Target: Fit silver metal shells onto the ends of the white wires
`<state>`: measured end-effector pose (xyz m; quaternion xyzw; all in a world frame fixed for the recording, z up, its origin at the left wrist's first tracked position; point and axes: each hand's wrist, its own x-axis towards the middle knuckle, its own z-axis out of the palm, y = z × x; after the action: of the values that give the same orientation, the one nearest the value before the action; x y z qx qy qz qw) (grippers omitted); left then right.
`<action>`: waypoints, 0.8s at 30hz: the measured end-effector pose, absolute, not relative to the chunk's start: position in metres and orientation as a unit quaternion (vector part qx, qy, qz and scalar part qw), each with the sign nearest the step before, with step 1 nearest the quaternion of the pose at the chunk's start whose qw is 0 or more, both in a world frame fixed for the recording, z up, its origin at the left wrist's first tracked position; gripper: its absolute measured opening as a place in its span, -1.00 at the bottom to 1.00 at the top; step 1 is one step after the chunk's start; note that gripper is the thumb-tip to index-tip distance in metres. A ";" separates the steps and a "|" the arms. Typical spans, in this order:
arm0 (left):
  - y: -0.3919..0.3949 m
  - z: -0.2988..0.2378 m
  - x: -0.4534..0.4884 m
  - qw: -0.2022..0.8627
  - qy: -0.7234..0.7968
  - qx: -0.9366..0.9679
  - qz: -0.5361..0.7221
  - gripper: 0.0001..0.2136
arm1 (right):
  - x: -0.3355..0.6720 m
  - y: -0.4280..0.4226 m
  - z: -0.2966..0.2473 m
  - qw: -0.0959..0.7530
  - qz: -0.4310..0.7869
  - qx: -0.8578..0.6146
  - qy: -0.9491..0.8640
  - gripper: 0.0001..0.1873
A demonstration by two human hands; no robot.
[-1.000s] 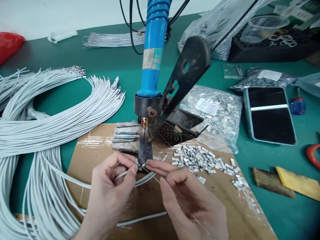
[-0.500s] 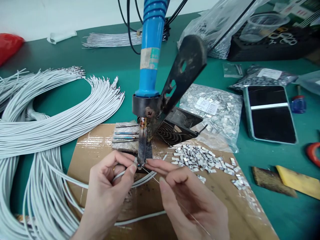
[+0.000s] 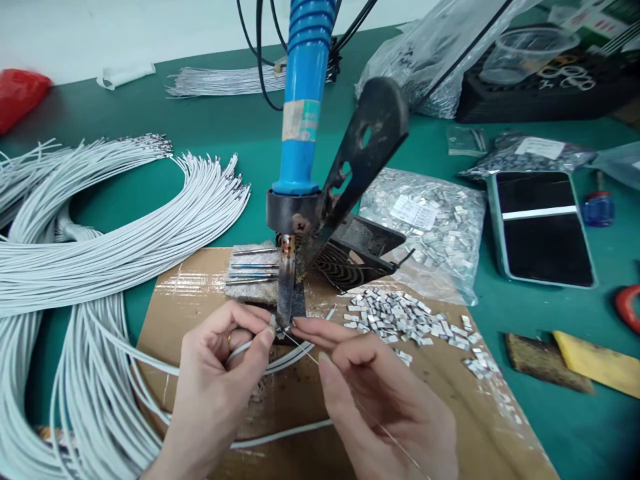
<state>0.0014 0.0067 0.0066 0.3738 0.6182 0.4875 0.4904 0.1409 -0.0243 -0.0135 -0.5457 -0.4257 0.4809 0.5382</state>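
A blue-handled soldering iron stands tip down in a black metal bracket. Close to its tip, my left hand pinches the end of a white cable between thumb and fingers. My right hand is closed on a thin strand of solder wire, whose end reaches the iron's tip from the right. The joint under the tip is small and partly hidden by my fingertips.
Bundles of white cables lie on the left. Small metal pieces are piled on the cardboard. A small fan sits behind the iron. A bag of metal pieces, a phone and sponge pieces lie right.
Both hands keep nearly the same place at the iron's tip. The whole view has shifted very slightly.
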 end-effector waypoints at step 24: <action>0.004 0.002 -0.007 0.502 0.596 0.408 0.476 -0.84 | 0.140 -0.024 -0.016 0.542 0.482 -0.542 -0.425 -0.79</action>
<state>-0.0068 0.0041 0.0020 0.4081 0.5962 0.4758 0.5017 0.1399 -0.0237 -0.0156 -0.5421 -0.4250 0.4817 0.5417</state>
